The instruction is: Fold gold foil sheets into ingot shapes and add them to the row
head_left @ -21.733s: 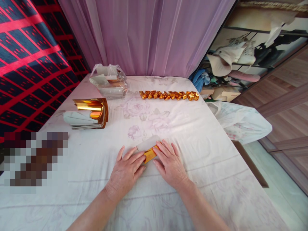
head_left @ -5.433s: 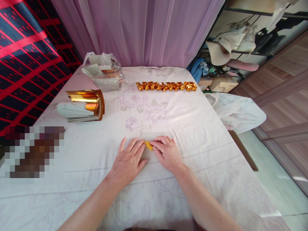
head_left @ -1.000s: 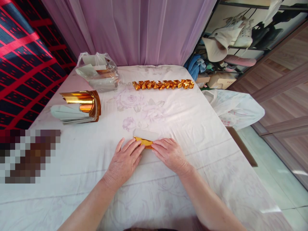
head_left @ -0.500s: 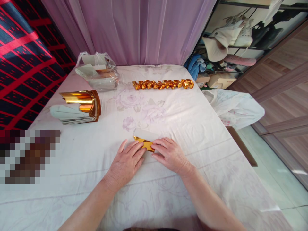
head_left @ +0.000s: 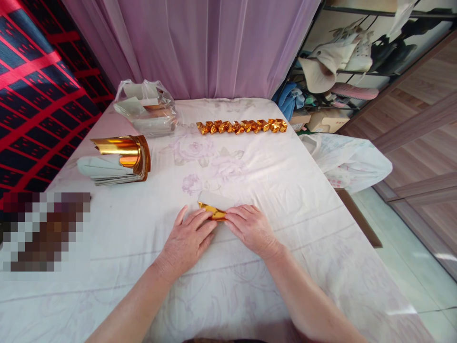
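Note:
A sheet of gold foil paper, partly folded, lies on the table between my hands. Its pale side shows along the far edge and its shiny gold side faces up nearer to me. My left hand rests low over the left part, its fingertips pressing the gold fold. On the right end, my right hand grips the folded edge with its fingers close together and the thumb mostly hidden. Beyond the hands, a row of folded gold foil pieces stretches across the back of the table.
To the left stands a bent stack of gold foil sheets. Behind it sits a clear plastic bag with more paper. A floral cloth covers the table. Shelves with shoes and a white bag are beyond the right edge.
The near gold edge of the paper has been rolled or folded further over, so its gold strip looks narrower. My right fingers have drawn closer together on it; the left hand barely moved.

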`<state>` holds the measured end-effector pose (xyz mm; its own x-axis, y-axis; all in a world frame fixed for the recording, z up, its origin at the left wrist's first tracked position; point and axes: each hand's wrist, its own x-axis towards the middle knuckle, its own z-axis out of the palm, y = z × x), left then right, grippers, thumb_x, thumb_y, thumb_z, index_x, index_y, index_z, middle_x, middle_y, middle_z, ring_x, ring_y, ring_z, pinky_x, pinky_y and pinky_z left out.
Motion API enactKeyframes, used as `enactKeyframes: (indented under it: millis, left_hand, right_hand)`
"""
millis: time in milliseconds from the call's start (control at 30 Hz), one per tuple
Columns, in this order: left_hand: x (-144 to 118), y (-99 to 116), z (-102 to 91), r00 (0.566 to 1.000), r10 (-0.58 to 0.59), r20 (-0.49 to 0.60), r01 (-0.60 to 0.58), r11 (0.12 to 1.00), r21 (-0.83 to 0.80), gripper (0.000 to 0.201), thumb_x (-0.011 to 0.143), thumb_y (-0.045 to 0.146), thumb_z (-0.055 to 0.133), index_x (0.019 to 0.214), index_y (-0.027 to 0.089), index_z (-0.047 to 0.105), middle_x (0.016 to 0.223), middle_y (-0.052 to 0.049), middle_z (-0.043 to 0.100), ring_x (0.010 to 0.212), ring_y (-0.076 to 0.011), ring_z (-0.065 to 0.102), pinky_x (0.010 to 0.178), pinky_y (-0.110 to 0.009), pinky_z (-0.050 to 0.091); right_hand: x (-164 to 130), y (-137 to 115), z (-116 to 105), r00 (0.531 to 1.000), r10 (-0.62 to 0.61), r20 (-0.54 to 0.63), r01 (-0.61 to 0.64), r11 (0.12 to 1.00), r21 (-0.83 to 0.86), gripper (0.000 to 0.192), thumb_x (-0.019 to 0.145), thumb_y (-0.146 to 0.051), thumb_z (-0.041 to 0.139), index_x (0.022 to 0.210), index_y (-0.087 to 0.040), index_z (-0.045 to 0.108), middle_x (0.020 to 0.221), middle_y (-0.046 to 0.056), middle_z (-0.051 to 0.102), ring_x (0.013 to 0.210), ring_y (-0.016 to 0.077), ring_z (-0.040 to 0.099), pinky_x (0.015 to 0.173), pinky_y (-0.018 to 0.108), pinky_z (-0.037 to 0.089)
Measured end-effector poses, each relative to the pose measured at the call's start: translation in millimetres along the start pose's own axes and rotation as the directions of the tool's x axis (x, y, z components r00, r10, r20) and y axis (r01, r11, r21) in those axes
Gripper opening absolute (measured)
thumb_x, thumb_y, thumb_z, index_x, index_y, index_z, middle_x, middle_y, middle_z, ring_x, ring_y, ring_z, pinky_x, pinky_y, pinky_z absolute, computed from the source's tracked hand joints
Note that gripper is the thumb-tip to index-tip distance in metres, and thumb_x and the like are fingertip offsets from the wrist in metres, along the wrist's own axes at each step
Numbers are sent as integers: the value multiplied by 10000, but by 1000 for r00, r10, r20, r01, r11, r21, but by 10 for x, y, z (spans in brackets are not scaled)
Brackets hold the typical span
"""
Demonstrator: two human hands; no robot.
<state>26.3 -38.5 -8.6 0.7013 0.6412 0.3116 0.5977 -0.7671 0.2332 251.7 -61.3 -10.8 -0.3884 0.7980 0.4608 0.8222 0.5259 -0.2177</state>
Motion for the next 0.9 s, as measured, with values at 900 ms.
enactKeyframes:
  millis: [900]
  left_hand:
    - [-53, -60, -7, 996, 63, 56, -61, 997, -38, 326, 1027, 372, 415, 1261, 341, 640, 1295, 21, 670, 1324, -243, 487, 1219, -528, 42]
  right_hand:
    - [-23, -21, 29, 985, 172, 24, -173, 970, 168, 133, 919, -217, 606, 943, -240, 735, 990, 47, 705, 906, 201, 623, 811, 372, 489]
